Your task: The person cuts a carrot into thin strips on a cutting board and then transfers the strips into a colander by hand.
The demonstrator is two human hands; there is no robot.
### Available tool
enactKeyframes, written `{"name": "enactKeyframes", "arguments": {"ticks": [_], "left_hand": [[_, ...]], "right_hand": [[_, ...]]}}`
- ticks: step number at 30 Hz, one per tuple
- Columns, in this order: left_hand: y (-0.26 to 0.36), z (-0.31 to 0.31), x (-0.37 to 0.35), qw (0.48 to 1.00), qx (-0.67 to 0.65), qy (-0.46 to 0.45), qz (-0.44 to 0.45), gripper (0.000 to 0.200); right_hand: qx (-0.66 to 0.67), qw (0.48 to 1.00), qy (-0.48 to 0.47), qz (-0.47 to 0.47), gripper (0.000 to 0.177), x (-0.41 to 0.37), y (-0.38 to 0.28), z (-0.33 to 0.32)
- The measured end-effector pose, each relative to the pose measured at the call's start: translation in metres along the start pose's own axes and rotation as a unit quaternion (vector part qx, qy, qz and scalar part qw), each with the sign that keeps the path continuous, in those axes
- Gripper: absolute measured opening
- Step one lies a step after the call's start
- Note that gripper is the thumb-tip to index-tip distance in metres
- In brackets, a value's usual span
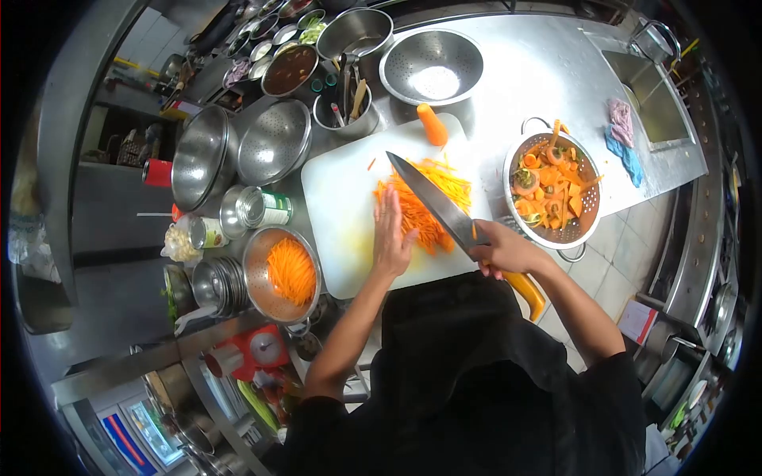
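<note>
Orange shreds everywhere, and they look like the easy part to handle. The carrot pile sits on the white cutting board, right between the two hands, and I'd guess it's light, a bit damp and springy, the kind of stuff that bends rather than snaps. Single strands would probably slip through your fingers, so I'd take it in a loose heap from the sides, palms cupped, not pinched.

Left hand is held flat with the fingers together, up against its side of the pile, not gripping anything. Right hand is wrapped around the big knife, up close to the blade, with the yellow handle sticking out behind the palm. Blade slants over the shreds, tip pointing away past the left fingertips (can't tell if the edge touches the board). That knife is what I'd respect: looks stiff and likely blade-heavy, so the handle is the only sane place to hold it, and wet carrot juice could make it slick.

Just beyond the hands there's a chunk of carrot, which I'd expect to be hard and keen to roll, so grab it round the thick middle. Left of the left hand, a perforated bowl holds more shreds; right of the right hand, a colander holds peelings and scraps.
</note>
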State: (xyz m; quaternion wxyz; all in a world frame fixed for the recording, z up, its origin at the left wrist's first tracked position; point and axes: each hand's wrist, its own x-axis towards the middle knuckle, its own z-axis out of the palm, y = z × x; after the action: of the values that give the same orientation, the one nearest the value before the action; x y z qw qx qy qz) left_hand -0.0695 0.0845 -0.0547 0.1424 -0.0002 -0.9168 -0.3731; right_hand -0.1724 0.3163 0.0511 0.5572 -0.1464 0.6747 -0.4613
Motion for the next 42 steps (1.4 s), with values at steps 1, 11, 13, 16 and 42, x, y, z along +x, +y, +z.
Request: {"name": "enactKeyframes", "arguments": {"ticks": [1,11,13,16,42], "left_hand": [[0.007,-0.009,0.000,1.000,-0.005,0.007,-0.010,0.082],[0.057,-0.031,0.024,0.966,0.102,-0.215,0.099,0.067],[0.047,-0.035,0.033,0.970,0.089,-0.205,0.100,0.062],[0.019,-0.033,0.039,0.974,0.067,-0.198,0.089,0.059],[0.016,-0.114,0.099,0.962,-0.192,0.192,-0.035,0.050]], "right_hand": [[-0.115,0.993,0.039,-0.002,0.029,-0.007,-0.008,0.001],[-0.367,0.844,0.323,-0.219,0.028,0.026,0.019,0.040],[-0.370,0.843,0.331,-0.208,0.030,0.009,0.026,0.034],[-0.351,0.848,0.355,-0.176,0.030,-0.041,0.029,0.023],[-0.295,0.941,0.106,-0.126,0.026,-0.017,0.059,0.067]]}}
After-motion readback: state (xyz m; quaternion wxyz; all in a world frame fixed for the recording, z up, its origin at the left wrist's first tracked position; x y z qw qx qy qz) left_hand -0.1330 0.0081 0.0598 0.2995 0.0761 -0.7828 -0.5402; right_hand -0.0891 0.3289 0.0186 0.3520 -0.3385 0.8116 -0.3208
